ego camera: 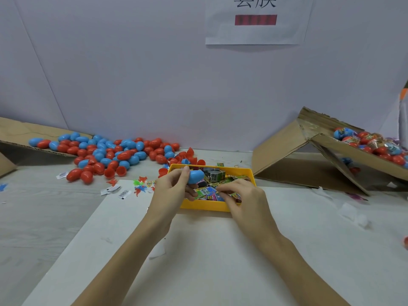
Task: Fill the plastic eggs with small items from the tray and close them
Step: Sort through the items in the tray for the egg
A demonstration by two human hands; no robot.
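Note:
A yellow tray (206, 206) full of small printed packets (209, 192) sits in the middle of the table. My left hand (173, 187) holds a blue egg half (195, 176) over the tray's left side, thumb on top. My right hand (241, 195) reaches into the tray with fingers curled, pinching among the packets; what it holds is hidden. A heap of blue and red plastic eggs (106, 153) lies at the back left.
A cardboard flap (19, 133) lies under the egg heap at far left. A tilted cardboard box (331, 155) at right holds wrapped eggs (375, 144). Small plastic toys and paper slips (132, 188) lie left of the tray. A white sheet (198, 250) covers the near table.

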